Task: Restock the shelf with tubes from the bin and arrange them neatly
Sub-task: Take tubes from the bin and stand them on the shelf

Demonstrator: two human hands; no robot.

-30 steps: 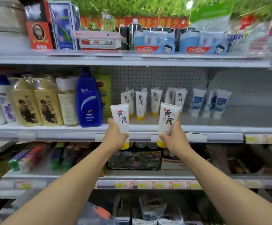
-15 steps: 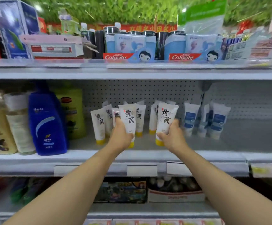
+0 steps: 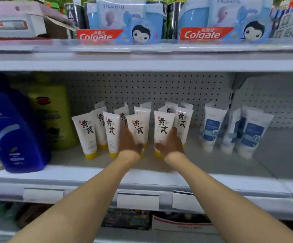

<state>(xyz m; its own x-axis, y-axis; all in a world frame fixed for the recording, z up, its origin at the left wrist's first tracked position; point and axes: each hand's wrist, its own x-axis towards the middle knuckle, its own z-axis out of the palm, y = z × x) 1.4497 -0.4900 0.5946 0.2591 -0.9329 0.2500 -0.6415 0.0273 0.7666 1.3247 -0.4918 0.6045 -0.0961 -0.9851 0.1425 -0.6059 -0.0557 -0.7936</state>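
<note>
Gripping one tube each, left hand and right hand hide both yellow caps.

Two white tubes stand front and centre on the shelf, caps down, yellow caps at the bottom, bold black characters down the front. The left tube sits at mid-frame, tilted a touch to the left; the right tube is just beside it, nearly upright. Left of them a row of matching tubes leans along the shelf, more crowded behind, crimped ends up, against the pegboard back. To the right of the frame, white tubes with blue labels stand cap down, well apart from the pair.
</note>
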